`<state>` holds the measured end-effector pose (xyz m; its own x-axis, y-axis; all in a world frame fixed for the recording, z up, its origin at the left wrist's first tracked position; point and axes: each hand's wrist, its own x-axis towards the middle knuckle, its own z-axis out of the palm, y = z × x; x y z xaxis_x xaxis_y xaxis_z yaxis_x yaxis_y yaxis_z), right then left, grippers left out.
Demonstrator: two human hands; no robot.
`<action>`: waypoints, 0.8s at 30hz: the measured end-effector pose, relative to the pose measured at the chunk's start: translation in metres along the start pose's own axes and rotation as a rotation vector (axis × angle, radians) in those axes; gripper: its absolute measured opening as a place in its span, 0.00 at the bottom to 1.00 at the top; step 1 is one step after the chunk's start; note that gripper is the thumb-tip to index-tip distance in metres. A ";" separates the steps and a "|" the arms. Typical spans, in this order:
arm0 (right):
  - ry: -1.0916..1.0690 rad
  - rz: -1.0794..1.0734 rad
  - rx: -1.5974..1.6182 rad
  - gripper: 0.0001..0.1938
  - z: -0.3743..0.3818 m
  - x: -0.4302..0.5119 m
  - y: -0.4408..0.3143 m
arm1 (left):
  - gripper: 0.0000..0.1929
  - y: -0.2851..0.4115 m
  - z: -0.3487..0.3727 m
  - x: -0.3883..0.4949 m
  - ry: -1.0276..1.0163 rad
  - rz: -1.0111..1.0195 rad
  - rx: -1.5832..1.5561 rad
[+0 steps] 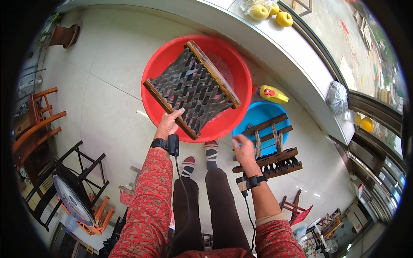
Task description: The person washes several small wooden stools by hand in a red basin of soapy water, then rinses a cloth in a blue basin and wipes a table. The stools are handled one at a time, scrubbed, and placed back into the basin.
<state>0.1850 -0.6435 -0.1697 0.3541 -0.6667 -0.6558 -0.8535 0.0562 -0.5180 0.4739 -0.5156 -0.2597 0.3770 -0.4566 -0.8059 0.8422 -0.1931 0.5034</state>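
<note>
My left hand (169,123) grips one wooden rail of a woven-strap stool seat (190,87), thumb on top. The seat is tilted over a large red plastic basin (151,61) of sudsy water; dark worn straps cross between its two rails. My right hand (244,151) is raised at the right, fingers loosely curled, with nothing visible in it. Beneath and beside it, a wooden stool frame (267,127) with a second strap seat (277,164) leans on a blue basin (258,108). A dark scouring ball (249,126) appears at the blue basin's left side.
A yellow bottle with a red cap (272,93) lies between the basins and the white ledge (309,61). Yellow fruit (284,19) and a tied plastic bag (337,97) are on that ledge. A fan (73,200), chairs (38,116) and a small red-seated stool (298,209) stand around.
</note>
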 end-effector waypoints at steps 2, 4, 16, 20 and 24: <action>0.266 -0.065 0.220 0.14 -0.005 0.008 -0.016 | 0.11 0.005 -0.004 -0.002 0.025 0.038 0.150; 0.462 -0.141 0.287 0.17 -0.013 0.027 -0.038 | 0.14 0.011 -0.005 -0.004 0.082 0.058 0.325; 0.275 -0.055 -0.076 0.23 0.049 0.065 -0.059 | 0.25 0.033 0.001 -0.016 0.147 0.228 0.744; 0.271 0.013 0.135 0.24 0.054 0.052 -0.045 | 0.27 0.049 0.010 0.015 -0.010 0.366 0.882; 0.227 0.053 0.127 0.24 0.057 0.057 -0.055 | 0.26 0.067 0.001 0.034 -0.082 0.424 1.009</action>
<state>0.2741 -0.6416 -0.2096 0.2033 -0.8089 -0.5516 -0.8086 0.1790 -0.5605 0.5429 -0.5451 -0.2525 0.5028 -0.7029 -0.5031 -0.0666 -0.6118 0.7882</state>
